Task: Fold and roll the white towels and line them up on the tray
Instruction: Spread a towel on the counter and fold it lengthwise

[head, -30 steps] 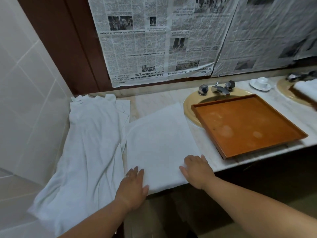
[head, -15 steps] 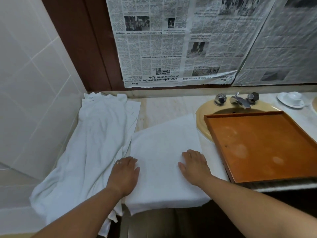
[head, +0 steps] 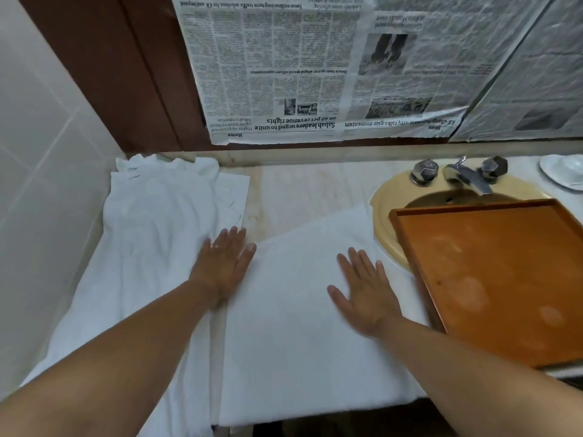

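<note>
The tray point(head: 473, 207) runs off the right edge and hides much of the sink point(head: 388, 200) beneath it. A white dish point(head: 561, 176) at the far right is cut by the same edge. The newspaper point(head: 284, 74) is cut at the top, its small print too blurred to read. The heap of towels point(head: 151, 241) runs out of view at the near left.

Counter point(head: 309, 190) is running along the wall, with newspaper sheets point(head: 284, 74) hanging behind it. Towel heap point(head: 151, 247) is lying at the counter's left end, against the side wall. Spread towel point(head: 299, 342) is lying just right of the heap, its near edge hanging over the counter's front. Left hand point(head: 224, 263) is resting flat where heap and towel meet; right hand point(head: 366, 294) is resting flat on the towel's right part. Tray point(head: 492, 279) is sitting right of the towel, over the sink point(head: 388, 222). Tap point(head: 470, 178) is standing behind the tray, and a dish point(head: 561, 175) is sitting to the tap's right.
</note>
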